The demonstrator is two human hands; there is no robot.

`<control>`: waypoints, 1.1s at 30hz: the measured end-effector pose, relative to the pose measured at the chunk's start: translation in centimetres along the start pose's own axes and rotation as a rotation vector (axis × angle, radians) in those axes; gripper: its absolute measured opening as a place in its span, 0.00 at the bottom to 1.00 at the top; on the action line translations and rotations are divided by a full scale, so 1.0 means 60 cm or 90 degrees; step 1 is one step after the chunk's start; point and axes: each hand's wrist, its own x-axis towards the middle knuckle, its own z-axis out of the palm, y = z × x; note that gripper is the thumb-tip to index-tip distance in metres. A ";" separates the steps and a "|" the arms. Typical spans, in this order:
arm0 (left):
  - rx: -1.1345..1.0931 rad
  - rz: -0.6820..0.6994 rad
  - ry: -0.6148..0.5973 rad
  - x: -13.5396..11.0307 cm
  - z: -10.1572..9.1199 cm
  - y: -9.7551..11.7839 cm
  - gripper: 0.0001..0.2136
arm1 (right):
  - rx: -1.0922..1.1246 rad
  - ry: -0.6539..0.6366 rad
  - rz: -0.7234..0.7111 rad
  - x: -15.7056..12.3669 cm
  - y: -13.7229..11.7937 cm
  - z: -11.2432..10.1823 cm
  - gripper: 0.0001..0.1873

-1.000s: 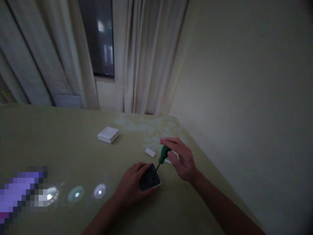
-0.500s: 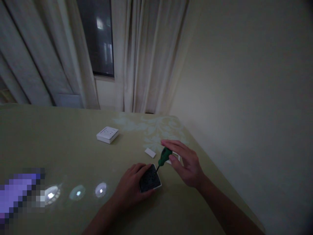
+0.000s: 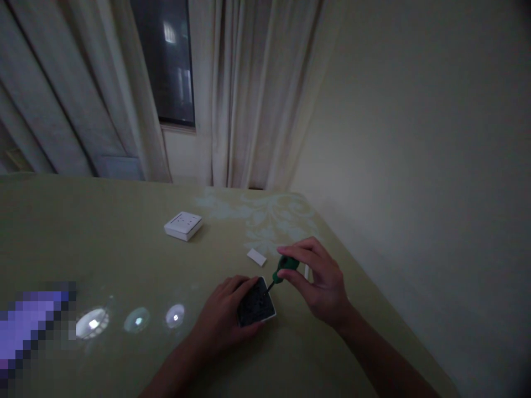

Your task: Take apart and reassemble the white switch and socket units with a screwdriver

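My left hand [image 3: 226, 309] is closed around the left side of a wall socket [image 3: 255, 307], which lies with its dark back up and a white rim showing. A green-handled screwdriver [image 3: 285, 266] is pinched between the thumb and fingers of my right hand [image 3: 319, 279]. Its shaft slants down to the left, and the tip meets the socket's dark back. Just beyond the socket lies a small white rectangular piece [image 3: 256, 257]. Part of a white frame [image 3: 306, 272] shows behind my right hand, which hides most of it.
Another white socket [image 3: 183, 226] sits face up farther back on the table [image 3: 103, 237]. A blurred purple object [image 3: 29, 326] is at the left edge. The wall [image 3: 415, 166] runs along the table's right side, and curtains [image 3: 257, 94] hang behind.
My right hand's fingers have closed around the screwdriver handle, which now tilts more to the right. My left hand and the socket stay nearly in place.
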 end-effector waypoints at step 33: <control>0.000 -0.003 0.004 0.000 0.002 -0.002 0.37 | 0.025 -0.062 0.037 0.009 -0.001 0.007 0.22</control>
